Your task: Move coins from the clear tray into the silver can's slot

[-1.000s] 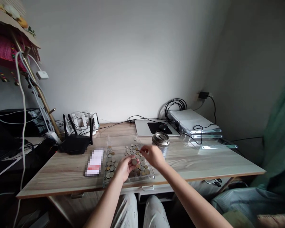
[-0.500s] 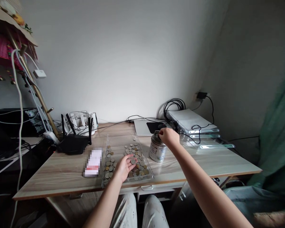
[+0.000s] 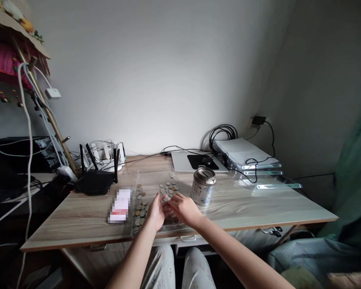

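My left hand (image 3: 157, 212) is held palm up with fingers curled, over a clear plastic tray (image 3: 134, 228) of coins. The coin seen on its fingers a moment ago is now covered by my right hand (image 3: 185, 208). The right fingertips are pinched together against the left fingers, and what lies between them is hidden. Several silver and brass coins (image 3: 142, 213) are spread along the tray's left side, with more coins (image 3: 170, 185) towards its back. A silver tin coin bank (image 3: 203, 190) stands upright to the right of my right hand, untouched, its slotted lid on top.
A phone (image 3: 120, 205) with a blurred screen lies left of the tray. Behind it stands a black router (image 3: 96, 181). At the back are a laptop (image 3: 180, 161), a mouse (image 3: 207, 160) and coiled black cable (image 3: 222, 134). Paper-topped clear trays (image 3: 243, 151) stand at the right.
My right hand has left the tin's lid and moved left to meet my left hand. The left hand has stayed over the tray and its coin is now covered. The view has shifted slightly.
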A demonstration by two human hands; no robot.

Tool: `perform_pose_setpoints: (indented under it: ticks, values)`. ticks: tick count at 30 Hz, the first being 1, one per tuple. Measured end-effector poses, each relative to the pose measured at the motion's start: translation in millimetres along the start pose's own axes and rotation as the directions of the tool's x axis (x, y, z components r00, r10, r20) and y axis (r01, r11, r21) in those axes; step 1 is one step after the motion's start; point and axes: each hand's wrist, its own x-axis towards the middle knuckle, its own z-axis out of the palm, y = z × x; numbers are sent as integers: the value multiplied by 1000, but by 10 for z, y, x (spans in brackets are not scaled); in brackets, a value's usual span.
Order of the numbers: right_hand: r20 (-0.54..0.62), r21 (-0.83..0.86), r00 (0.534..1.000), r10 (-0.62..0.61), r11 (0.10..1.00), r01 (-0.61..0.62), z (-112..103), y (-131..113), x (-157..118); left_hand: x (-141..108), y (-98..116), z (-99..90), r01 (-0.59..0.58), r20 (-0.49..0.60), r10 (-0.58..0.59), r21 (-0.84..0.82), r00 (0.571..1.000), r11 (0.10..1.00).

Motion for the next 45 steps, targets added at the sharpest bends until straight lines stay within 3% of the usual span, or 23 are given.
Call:
perform_pose_setpoints:
  ticks: [2,4,7,9,10,14,19,22,24,26,28,30,35,38,41,45]
  values:
    - [-32,9,999,43,999,-43,-159,129,26,-16,8,12,3,3,-4,29,1000,1000]
    - [-137,29,972,189,982,-187,-389,333,46,-39,16,30,-7,2,7,83,1000,997]
    - [-268,59,830,489,868,-492,-722,721,62,-80,22,60,-44,18,41,188,999,981]
    - [-235,33,745,625,771,-636,-854,954,67,-98,22,71,-64,21,61,241,998,968]
    - [-208,8,723,659,740,-672,-885,1042,71,-102,20,72,-76,17,74,260,997,963]
    - [-175,-79,725,666,725,-684,-871,1200,104,-92,-1,72,-166,8,173,337,985,927]
    - [-104,-110,721,685,712,-693,-906,1173,133,-95,-60,104,-230,20,257,510,966,829]
    - [-198,-67,772,605,777,-626,-911,1001,91,-110,-12,51,-275,105,290,718,951,639]
    - [-186,-9,852,490,866,-500,-816,792,53,-97,110,-50,-308,176,303,828,936,469]
    - [-29,81,946,323,944,-319,-631,552,36,-50,294,-178,-261,126,338,883,933,390]
    - [145,192,981,128,969,-155,-392,343,63,25,490,-293,-157,42,324,928,945,337]
    - [241,258,970,36,961,-99,-152,205,140,98,639,-362,-82,-9,270,942,963,324]
    - [323,281,940,113,937,-209,241,84,414,99,718,-351,-46,15,143,976,990,213]
    - [373,393,926,58,894,-214,311,-5,499,8,714,-333,-27,6,105,980,994,199]
    - [475,501,877,-76,843,-198,313,-129,520,-93,730,-341,-13,-2,80,982,997,186]
    - [482,530,863,-152,835,-150,324,-229,536,-204,730,-322,-62,48,79,980,996,188]
